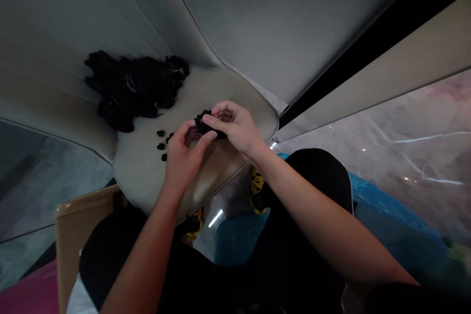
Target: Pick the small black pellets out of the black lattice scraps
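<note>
Black cluster [206, 125] pinched between left hand [184, 154] and right hand [235, 125] fingertips, over table [235, 93].

One held clump [204, 126], four loose pieces [161, 146], one black pile [132, 88], one box [73, 235].

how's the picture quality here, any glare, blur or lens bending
Head view: dim light, so the black pile and the small black piece pinched by the left hand and right hand show no detail; wide-lens bending curves the beige panel; glare streaks on the glossy floor; lower right corner smeared.
</note>
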A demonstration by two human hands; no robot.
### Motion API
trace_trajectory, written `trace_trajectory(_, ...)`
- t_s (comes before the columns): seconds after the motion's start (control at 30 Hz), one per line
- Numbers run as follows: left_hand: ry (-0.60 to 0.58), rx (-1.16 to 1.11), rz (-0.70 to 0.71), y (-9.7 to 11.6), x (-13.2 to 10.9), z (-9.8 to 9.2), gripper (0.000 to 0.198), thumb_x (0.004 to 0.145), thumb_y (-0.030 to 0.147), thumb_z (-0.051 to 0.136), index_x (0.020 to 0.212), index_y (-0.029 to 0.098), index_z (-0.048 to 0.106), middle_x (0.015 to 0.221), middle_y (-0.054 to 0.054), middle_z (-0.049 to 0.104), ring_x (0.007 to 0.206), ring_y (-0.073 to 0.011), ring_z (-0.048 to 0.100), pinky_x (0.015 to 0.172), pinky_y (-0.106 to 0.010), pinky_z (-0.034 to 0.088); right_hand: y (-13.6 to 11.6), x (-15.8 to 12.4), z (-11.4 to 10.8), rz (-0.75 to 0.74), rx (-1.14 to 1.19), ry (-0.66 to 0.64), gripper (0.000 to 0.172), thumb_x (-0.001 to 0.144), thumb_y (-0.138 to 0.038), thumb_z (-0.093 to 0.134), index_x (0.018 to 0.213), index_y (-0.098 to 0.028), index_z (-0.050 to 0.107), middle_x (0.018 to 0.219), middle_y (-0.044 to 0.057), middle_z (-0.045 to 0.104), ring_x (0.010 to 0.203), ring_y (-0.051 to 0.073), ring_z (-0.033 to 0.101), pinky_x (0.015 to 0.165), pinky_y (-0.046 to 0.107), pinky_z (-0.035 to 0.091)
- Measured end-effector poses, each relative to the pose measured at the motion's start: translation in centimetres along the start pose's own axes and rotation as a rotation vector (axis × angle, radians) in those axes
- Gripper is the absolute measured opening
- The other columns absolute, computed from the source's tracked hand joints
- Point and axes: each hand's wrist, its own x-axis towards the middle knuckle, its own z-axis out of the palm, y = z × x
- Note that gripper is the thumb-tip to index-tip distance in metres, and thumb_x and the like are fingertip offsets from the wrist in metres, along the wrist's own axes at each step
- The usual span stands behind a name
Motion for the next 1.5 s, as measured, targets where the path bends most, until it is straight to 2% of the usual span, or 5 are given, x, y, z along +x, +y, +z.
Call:
trace_trajectory(0.3,0.154,-0.189,-0.079,-1.1,0.7,0.2,0.036,0.08,0.046,0.103,0.097,0.024,0.082,0.105,-0.002,0.088,0.102,-0.019,0.082,0.1,-0.033,0.067,-0.7,0.0,-0.4,0.045,-0.052,-0.053,0.067,0.057,-0.057,0.112,0.101,-0.025,0.072,0.092,-0.002,0.078,0.091,0.017,0.075,0.095,0.035,0.062)
trace_trajectory(0.7,0.098,-0.185,-0.109,-0.4,0.5,1.7,0.047,0.071,0.046,0.109,0.094,0.022,0.076,0.097,-0.001,0.081,0.095,-0.0186,0.079,0.09,-0.031,0.067,0.3,-0.3,-0.8,0.001,-0.097,0.069,0.074,0.061,-0.06,0.109,0.101,-0.028,0.055,0.073,-0.009,0.068,0.073,0.015,0.068,0.077,0.035,0.057)
trace_trajectory(1.0,0.087,-0.282,-0.104,0.3,0.1,0.9,0.043,0.074,0.044,0.11,0.095,0.026,0.077,0.103,0.001,0.084,0.101,-0.0182,0.08,0.091,-0.027,0.065,0.6,-0.2,-0.2,0.086,0.088,-0.068,0.088,0.068,-0.049,0.104,0.099,-0.033,0.023,0.083,-0.011,0.073,0.073,0.012,0.069,0.076,0.029,0.054)
trace_trajectory(1.33,-0.026,-0.363,-0.163,1.6,1.6,-0.4,0.061,0.057,0.052,0.116,0.079,0.026,0.066,0.089,0.001,0.073,0.086,-0.0186,0.071,0.083,-0.03,0.064,-0.3,-0.8,0.4,0.038,0.137,-0.136,0.087,0.074,-0.051,0.104,0.098,-0.033,0.022,0.087,-0.011,0.071,0.079,0.013,0.072,0.086,0.034,0.062)
trace_trajectory(1.5,-0.09,-0.343,-0.133,0.4,1.5,-0.5,0.051,0.069,0.048,0.113,0.095,0.026,0.074,0.102,-0.001,0.078,0.097,-0.0193,0.075,0.089,-0.028,0.063,0.0,-0.4,-0.1,-0.036,0.121,-0.062,0.088,0.074,-0.054,0.105,0.097,-0.033,0.023,0.087,-0.01,0.075,0.078,0.012,0.072,0.084,0.031,0.062)
